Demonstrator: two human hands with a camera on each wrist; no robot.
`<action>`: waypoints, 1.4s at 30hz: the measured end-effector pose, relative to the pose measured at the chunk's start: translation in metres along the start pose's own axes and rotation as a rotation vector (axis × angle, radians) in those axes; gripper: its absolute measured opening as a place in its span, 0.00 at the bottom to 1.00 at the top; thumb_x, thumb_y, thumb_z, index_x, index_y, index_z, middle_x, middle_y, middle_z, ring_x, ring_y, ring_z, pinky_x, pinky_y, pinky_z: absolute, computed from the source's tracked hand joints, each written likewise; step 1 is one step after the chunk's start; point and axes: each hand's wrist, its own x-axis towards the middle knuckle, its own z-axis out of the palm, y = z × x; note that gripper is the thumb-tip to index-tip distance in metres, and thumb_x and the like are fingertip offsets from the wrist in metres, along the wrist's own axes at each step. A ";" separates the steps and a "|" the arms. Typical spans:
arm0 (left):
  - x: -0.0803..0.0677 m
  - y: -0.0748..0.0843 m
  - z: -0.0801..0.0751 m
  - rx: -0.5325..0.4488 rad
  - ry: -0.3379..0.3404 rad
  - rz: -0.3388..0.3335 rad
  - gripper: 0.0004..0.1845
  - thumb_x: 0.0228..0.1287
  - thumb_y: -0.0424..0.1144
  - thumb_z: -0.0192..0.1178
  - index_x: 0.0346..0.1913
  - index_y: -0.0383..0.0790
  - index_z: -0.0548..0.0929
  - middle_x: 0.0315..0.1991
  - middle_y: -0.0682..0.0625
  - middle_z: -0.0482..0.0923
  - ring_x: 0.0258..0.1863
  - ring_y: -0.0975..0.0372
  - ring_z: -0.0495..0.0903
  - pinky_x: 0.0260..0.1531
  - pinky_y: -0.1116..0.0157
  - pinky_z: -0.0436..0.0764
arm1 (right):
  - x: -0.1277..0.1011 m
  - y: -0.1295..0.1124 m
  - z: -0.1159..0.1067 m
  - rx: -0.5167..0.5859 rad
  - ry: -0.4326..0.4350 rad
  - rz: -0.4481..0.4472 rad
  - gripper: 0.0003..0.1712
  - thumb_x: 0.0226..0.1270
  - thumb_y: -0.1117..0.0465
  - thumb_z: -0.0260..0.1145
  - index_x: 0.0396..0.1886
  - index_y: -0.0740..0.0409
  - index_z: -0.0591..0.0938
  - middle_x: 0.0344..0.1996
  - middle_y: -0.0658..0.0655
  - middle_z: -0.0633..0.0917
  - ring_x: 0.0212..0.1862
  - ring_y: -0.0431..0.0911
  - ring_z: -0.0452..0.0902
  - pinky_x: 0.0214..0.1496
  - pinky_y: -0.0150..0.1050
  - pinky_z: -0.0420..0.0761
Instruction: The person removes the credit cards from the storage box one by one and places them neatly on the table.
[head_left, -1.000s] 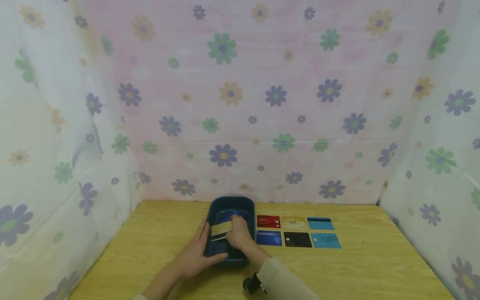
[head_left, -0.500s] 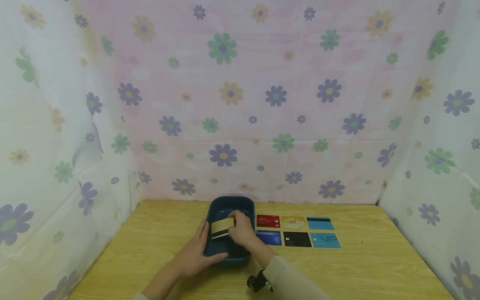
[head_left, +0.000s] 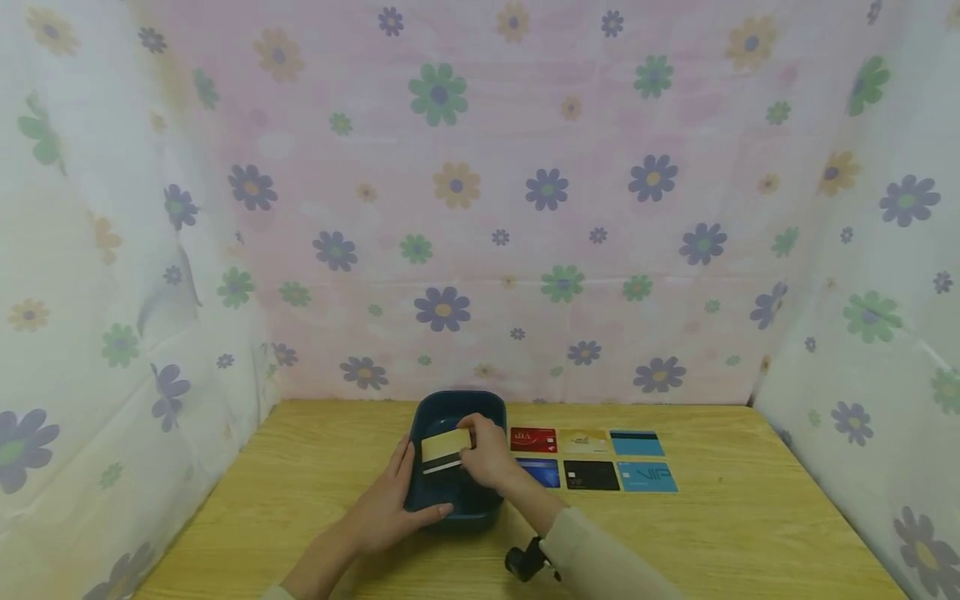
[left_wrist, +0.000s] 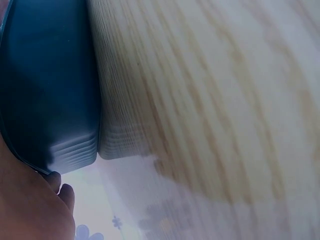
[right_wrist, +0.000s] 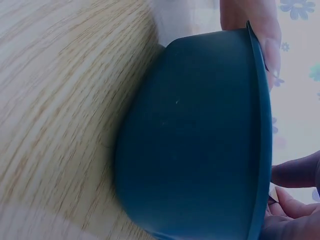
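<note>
Gold card (head_left: 444,447), thin, stiff and light by its look, pinched at its right edge by right hand (head_left: 491,457) over blue basin (head_left: 450,500) near desk's (head_left: 315,467) back edge; left hand (head_left: 390,508) grips basin's left rim.

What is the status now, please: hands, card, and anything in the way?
Left hand grips bin edge. Right hand pinches gold card above bin. Six cards beside it, nothing blocking.
</note>
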 end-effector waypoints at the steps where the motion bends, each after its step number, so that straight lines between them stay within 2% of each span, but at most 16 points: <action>1: 0.000 0.000 0.000 0.000 0.001 0.000 0.67 0.57 0.73 0.65 0.83 0.36 0.41 0.84 0.39 0.32 0.77 0.37 0.54 0.69 0.38 0.65 | -0.001 -0.001 -0.001 0.002 -0.002 0.007 0.23 0.62 0.80 0.63 0.58 0.72 0.77 0.35 0.61 0.78 0.25 0.42 0.79 0.29 0.33 0.77; 7: 0.000 -0.002 0.001 0.004 0.004 0.008 0.69 0.56 0.75 0.64 0.83 0.35 0.40 0.84 0.40 0.32 0.78 0.37 0.53 0.69 0.38 0.65 | -0.004 -0.002 -0.008 0.050 -0.024 0.010 0.24 0.63 0.81 0.62 0.60 0.73 0.75 0.51 0.69 0.80 0.29 0.47 0.81 0.31 0.36 0.82; 9: 0.000 -0.002 0.000 0.005 0.004 0.009 0.69 0.55 0.76 0.63 0.83 0.35 0.40 0.84 0.40 0.32 0.78 0.38 0.53 0.69 0.39 0.65 | -0.005 -0.001 -0.010 0.055 -0.027 0.004 0.24 0.63 0.81 0.62 0.60 0.74 0.75 0.51 0.69 0.80 0.29 0.47 0.82 0.31 0.37 0.83; 16: 0.000 0.000 -0.001 0.008 -0.005 -0.002 0.69 0.55 0.77 0.63 0.83 0.36 0.40 0.84 0.40 0.32 0.78 0.38 0.52 0.70 0.38 0.64 | -0.007 0.001 -0.017 0.049 -0.034 -0.005 0.25 0.63 0.81 0.62 0.61 0.74 0.75 0.42 0.64 0.80 0.28 0.44 0.79 0.32 0.36 0.83; 25: 0.000 0.000 -0.001 0.008 0.001 0.012 0.69 0.56 0.76 0.63 0.83 0.35 0.40 0.84 0.39 0.33 0.77 0.37 0.55 0.68 0.38 0.66 | -0.014 0.003 -0.026 0.072 -0.013 -0.009 0.24 0.62 0.82 0.61 0.58 0.71 0.76 0.43 0.64 0.78 0.30 0.46 0.79 0.33 0.37 0.84; 33: 0.001 -0.001 0.000 0.014 0.002 0.006 0.70 0.55 0.77 0.62 0.82 0.34 0.40 0.83 0.39 0.33 0.77 0.37 0.54 0.69 0.38 0.65 | -0.017 0.005 -0.034 0.078 -0.018 0.028 0.24 0.64 0.81 0.61 0.60 0.69 0.76 0.45 0.64 0.78 0.34 0.47 0.79 0.35 0.38 0.86; 42: 0.000 0.001 0.000 0.018 0.000 -0.005 0.70 0.54 0.77 0.62 0.83 0.34 0.41 0.84 0.39 0.33 0.78 0.38 0.53 0.70 0.38 0.64 | -0.023 0.010 -0.044 0.061 -0.014 0.032 0.24 0.64 0.81 0.60 0.60 0.68 0.77 0.45 0.63 0.77 0.31 0.46 0.77 0.33 0.38 0.85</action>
